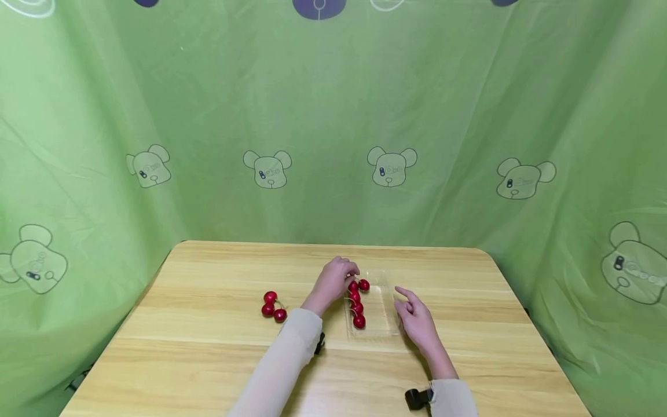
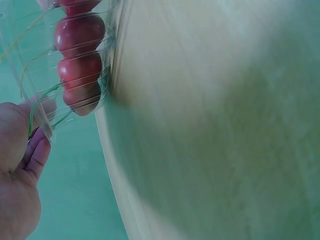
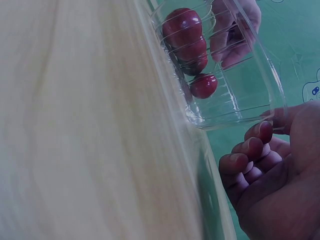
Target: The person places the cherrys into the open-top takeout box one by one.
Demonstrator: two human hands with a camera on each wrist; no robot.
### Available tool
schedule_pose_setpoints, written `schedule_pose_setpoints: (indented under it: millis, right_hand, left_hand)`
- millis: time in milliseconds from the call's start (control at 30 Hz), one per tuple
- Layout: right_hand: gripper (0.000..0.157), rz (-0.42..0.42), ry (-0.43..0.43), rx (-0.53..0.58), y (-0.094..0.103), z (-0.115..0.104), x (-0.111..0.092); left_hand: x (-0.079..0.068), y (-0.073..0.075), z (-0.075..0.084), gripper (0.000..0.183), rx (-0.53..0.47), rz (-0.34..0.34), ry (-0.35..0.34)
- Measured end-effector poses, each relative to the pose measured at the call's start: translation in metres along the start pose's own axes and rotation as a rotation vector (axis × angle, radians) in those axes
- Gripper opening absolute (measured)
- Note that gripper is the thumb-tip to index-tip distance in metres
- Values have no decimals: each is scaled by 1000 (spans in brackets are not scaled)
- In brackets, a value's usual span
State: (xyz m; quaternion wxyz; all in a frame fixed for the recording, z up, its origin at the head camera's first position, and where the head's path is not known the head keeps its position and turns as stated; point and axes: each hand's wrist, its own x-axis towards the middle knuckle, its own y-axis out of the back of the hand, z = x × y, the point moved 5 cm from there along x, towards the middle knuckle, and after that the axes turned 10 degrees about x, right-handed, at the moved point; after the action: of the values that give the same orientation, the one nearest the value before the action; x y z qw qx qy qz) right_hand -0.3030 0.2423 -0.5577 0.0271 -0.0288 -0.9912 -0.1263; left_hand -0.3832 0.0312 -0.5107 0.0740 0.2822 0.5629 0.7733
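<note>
In the head view my left hand (image 1: 336, 281) reaches over the far left part of a clear plastic tray (image 1: 383, 332). Its fingertips pinch the stem of a cherry (image 1: 364, 285) inside the tray. Several other cherries (image 1: 359, 321) make a row along the tray's left wall, stems pointing left. Through the clear wall in the left wrist view, cherries (image 2: 80, 35) are stacked in line, with green stems close to my fingers. At the tray's right side is my right hand (image 1: 417, 318), index finger extended and the other fingers loosely bent. Its fingertips (image 3: 261, 131) are right at the tray's rim.
Three loose cherries (image 1: 268, 310) lie together on the wooden table (image 1: 208, 359), left of my left forearm. A green curtain (image 1: 328, 214) with printed bear heads hangs behind the table and on both sides. Black wrist cameras are strapped at both sleeves.
</note>
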Motion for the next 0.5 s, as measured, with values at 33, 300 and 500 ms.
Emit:
schedule_pose_setpoints:
  millis: [33,300,500]
  right_hand:
    - [43,1,1,2,0,-1,0]
    - [44,-12,8,22,0,-4,-1]
    - [43,-7,9,13,-1,-3,-2]
  left_hand:
    - [0,0,0,16,-6,-1,4]
    - [0,-1,-3,15,-33,5,9]
    - [-1,1,-3,15,-41,14,8]
